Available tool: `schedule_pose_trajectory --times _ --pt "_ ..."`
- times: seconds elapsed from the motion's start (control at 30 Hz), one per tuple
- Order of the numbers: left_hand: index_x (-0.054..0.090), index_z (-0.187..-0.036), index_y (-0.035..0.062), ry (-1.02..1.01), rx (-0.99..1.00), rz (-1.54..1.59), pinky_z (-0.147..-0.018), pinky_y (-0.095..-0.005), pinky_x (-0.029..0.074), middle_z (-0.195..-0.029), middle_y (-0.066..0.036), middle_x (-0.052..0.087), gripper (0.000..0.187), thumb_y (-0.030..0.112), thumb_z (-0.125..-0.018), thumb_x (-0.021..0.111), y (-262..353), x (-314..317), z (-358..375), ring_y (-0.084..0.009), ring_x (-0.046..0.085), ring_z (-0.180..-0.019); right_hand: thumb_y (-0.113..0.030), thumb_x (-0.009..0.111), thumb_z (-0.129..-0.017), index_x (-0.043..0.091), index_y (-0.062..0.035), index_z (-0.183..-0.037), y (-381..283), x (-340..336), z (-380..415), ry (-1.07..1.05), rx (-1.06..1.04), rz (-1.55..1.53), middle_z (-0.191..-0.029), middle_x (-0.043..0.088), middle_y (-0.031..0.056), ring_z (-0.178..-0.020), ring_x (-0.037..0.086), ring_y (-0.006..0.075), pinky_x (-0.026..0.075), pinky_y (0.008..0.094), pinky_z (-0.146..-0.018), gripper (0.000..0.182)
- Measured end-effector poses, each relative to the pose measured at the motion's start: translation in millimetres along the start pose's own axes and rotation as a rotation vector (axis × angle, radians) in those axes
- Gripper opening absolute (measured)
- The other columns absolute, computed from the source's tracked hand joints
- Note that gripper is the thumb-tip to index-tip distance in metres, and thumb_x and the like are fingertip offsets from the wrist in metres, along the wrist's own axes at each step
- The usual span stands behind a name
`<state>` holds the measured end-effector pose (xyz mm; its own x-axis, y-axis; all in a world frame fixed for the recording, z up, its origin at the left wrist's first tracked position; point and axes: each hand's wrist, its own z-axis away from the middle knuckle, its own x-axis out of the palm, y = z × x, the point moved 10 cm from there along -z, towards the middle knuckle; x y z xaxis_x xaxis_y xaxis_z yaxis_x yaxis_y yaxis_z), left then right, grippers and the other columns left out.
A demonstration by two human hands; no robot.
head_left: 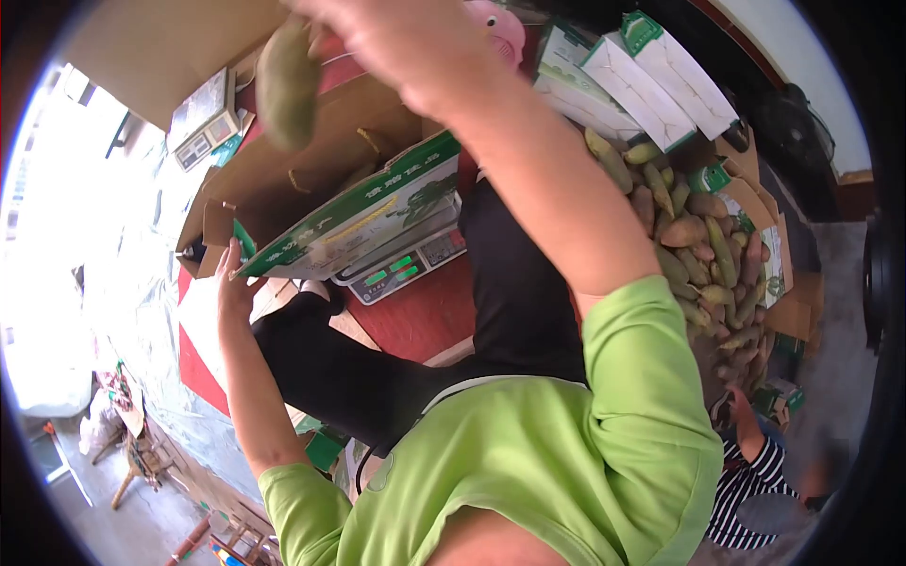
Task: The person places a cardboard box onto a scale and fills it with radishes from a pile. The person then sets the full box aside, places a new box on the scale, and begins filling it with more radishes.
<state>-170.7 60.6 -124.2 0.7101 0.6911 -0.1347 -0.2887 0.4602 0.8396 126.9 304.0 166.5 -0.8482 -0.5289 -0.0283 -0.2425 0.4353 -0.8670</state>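
Observation:
My right hand (363,21), blurred at the top of the view, has its fingers closed on a long, dull-green vegetable (288,87) that looks like a radish. The vegetable hangs upright above an open cardboard box (377,222) with green and white printing and yellow cord handles. At the box's near left corner, my left hand (233,288) grips the edge by a raised flap. Under the box stands a digital scale (401,272) with lit green displays. The box's contents are mostly hidden in shadow.
A large heap of green and brownish vegetables (703,250) lies to the right. White cartons (651,80) stand behind it. A second scale (203,123) is at the upper left. Another person in a striped top (750,495) is at the lower right, near the heap.

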Motion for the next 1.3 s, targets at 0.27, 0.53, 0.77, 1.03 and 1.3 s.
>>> schedule_pose_trajectory --times 0.27,0.53,0.77,1.03,1.3 --pt "0.054 -0.11 0.0132 -0.017 0.04 -0.054 -0.091 -0.0483 0.04 -0.108 -0.005 0.057 0.045 0.052 -0.087 0.053 6.8 8.3 10.7 -0.0203 0.055 -0.102 -0.014 0.064 -0.077 0.065 0.0016 -0.089 159.5 -82.2 15.8 0.405 0.116 0.034 -0.073 0.061 0.0031 -0.063 0.054 0.0084 0.043 0.0235 -0.056 0.019" --pt "0.056 -0.11 0.0162 0.067 0.011 -0.076 -0.081 -0.0406 0.045 -0.103 -0.001 0.06 0.051 0.059 -0.082 0.055 7.5 9.4 3.5 -0.0159 0.056 -0.093 -0.021 0.046 -0.086 0.065 -0.0079 -0.082 345.8 -99.7 117.0 0.059 0.999 -0.001 -0.073 0.059 0.0039 -0.063 0.053 0.0155 0.041 0.0328 -0.056 0.023" --pt "0.056 -0.106 0.0129 0.055 -0.037 -0.01 -0.079 -0.0366 0.043 -0.098 -0.002 0.059 0.051 0.058 -0.082 0.056 3.9 9.2 -0.7 -0.0158 0.055 -0.09 -0.037 0.049 -0.088 0.061 -0.0183 -0.095 417.8 -116.7 146.2 0.018 1.277 -0.232 -0.076 0.058 -0.0027 -0.068 0.054 0.0131 0.04 0.0289 -0.061 0.022" --pt "0.061 -0.102 0.0101 -0.032 -0.003 0.165 -0.074 -0.0317 0.046 -0.088 -0.002 0.064 0.037 0.043 -0.085 0.06 -3.1 4.0 -11.8 -0.0138 0.061 -0.079 -0.021 0.051 -0.09 0.058 -0.0064 -0.099 353.8 -90.2 132.5 0.154 1.081 -0.196 -0.079 0.057 0.0045 -0.065 0.057 0.0184 0.048 0.0319 -0.055 0.018" --pt "0.064 -0.092 0.0063 -0.088 0.112 0.572 -0.069 -0.0293 0.049 -0.082 -0.006 0.066 0.027 0.032 -0.085 0.062 11.5 -24.9 -13.2 -0.0176 0.063 -0.072 -0.013 0.047 -0.09 0.059 -0.0016 -0.096 304.1 -55.6 77.7 0.257 0.939 -0.289 -0.084 0.061 0.0085 -0.075 0.06 0.0183 0.051 0.0314 -0.067 0.018"
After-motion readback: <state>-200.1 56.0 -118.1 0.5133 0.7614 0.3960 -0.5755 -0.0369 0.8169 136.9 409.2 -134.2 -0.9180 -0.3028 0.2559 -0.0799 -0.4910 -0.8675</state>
